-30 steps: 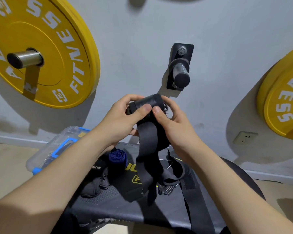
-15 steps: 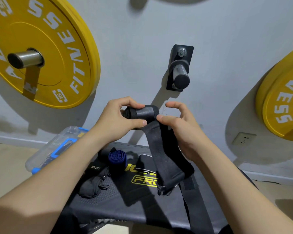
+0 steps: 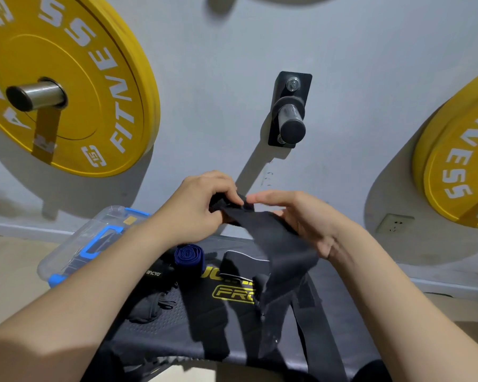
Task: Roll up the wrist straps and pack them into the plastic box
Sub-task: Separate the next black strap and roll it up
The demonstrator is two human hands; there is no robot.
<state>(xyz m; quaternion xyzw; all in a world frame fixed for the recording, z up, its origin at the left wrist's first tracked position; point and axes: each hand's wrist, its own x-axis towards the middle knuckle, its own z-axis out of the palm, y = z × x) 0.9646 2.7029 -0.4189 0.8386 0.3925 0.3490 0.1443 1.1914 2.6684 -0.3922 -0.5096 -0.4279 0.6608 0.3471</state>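
**Rolling the black strap in mid-air**

The left hand [image 3: 196, 208] grip is pinching the rolled end of the black wrist strap [image 3: 276, 244], probably so the coil isn't loosening. The right hand [image 3: 301, 216] is lying relaxed, straightish fingers touching the roll and guiding it. The tail is hanging over the surface [image 3: 177, 321], where a rolled blue strap [image 3: 189, 256] is sitting near the plastic box [image 3: 94, 238].

left hand [image 3: 193, 208]: bare | right hand [image 3: 306, 216]: bare | 2 forearms [image 3: 80, 299]: bare
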